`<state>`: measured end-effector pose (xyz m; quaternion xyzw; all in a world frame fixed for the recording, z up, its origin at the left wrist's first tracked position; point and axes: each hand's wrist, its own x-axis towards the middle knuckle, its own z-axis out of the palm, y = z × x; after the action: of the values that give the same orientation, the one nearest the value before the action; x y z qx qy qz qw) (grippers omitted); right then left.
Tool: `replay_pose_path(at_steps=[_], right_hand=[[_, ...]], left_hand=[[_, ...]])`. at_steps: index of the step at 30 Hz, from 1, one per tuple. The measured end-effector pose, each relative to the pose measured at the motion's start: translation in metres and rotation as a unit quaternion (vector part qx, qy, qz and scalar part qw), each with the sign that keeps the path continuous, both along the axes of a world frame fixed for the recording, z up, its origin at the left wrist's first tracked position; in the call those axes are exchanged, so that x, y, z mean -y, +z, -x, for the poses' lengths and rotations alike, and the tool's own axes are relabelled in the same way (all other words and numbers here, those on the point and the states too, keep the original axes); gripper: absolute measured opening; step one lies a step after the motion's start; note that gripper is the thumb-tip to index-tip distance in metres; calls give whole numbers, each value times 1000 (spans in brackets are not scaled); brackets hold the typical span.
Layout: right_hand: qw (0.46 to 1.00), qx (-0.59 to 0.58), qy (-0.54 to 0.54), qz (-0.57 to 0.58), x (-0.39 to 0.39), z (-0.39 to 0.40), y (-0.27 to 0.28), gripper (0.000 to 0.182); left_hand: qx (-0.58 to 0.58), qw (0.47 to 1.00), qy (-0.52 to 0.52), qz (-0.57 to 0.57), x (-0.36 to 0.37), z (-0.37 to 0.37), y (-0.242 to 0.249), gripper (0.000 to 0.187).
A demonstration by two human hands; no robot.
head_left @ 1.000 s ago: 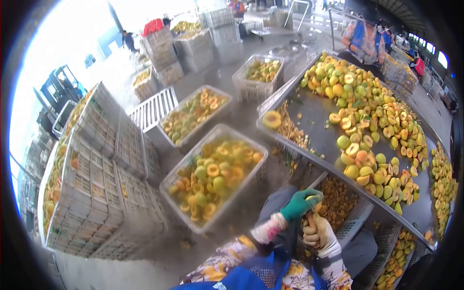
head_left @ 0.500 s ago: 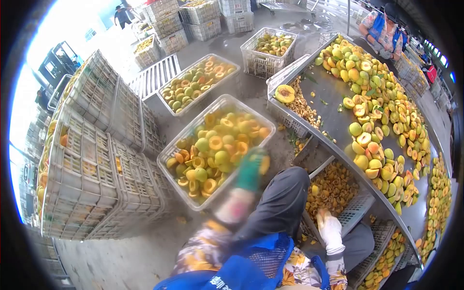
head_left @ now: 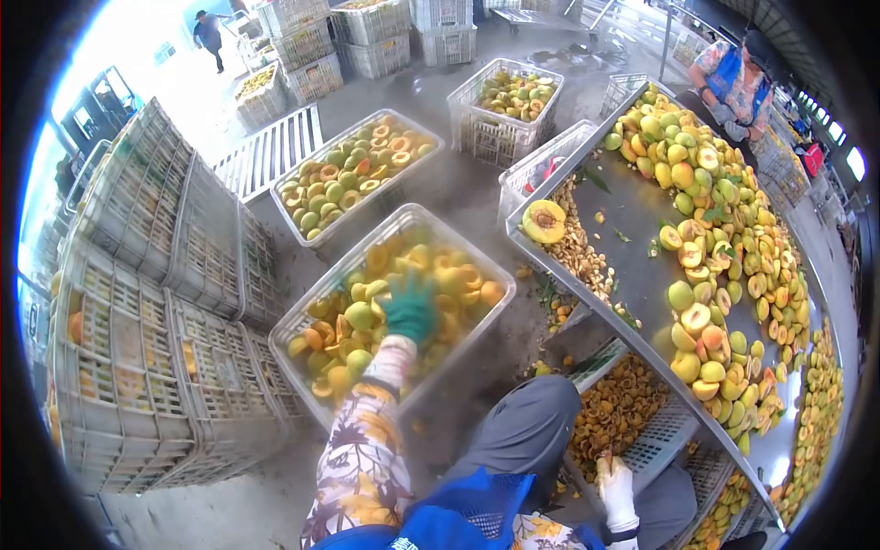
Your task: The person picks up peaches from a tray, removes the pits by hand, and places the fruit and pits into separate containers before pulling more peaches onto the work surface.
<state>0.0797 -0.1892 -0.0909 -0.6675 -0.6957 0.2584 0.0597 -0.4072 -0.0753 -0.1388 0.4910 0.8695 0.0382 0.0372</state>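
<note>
My left hand (head_left: 409, 310), in a green glove, reaches into a pale crate (head_left: 290, 362) of halved yellow-green fruit (head_left: 359, 316). Motion blurs its fingers, and whether it holds anything does not show. My right hand (head_left: 612, 484), in a white glove, rests low at the edge of a crate (head_left: 662, 451) of small brown-orange pieces (head_left: 619, 412). Its fingers are bent together at something too small to make out. A large cut fruit (head_left: 544, 222) lies at the corner of the metal table, beside a strip of pits (head_left: 579, 252).
The metal table (head_left: 632, 215) bears many halved fruits on the right. Stacked crates (head_left: 128, 367) stand at the left. More fruit-filled crates (head_left: 504, 137) stand ahead. A person in a blue vest (head_left: 731, 82) is across the table; another person (head_left: 209, 38) is far off.
My left hand has moved from the crate's near right side, up and left, over the fruit inside it. My right hand has stayed by the lower crate. The view has shifted slightly.
</note>
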Motion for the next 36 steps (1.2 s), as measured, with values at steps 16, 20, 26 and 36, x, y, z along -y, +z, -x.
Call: replay_pose_path(at_steps=[16,20,26,36], right_hand=[[991,-113,45,50,-118,109,20,30],[976,-198,71,53,-158,167,26,20],[942,-212,261,-11,-183,271,18,22],[891,-112,392,-198,-219,357,-45,24]], left_hand=[[32,991,-58,117,-26,76,-9,71],[40,989,-87,109,56,76,-9,61],[112,993,-34,-35,136,78,-19,40],[48,980,84,-175,220,125,-37,57]])
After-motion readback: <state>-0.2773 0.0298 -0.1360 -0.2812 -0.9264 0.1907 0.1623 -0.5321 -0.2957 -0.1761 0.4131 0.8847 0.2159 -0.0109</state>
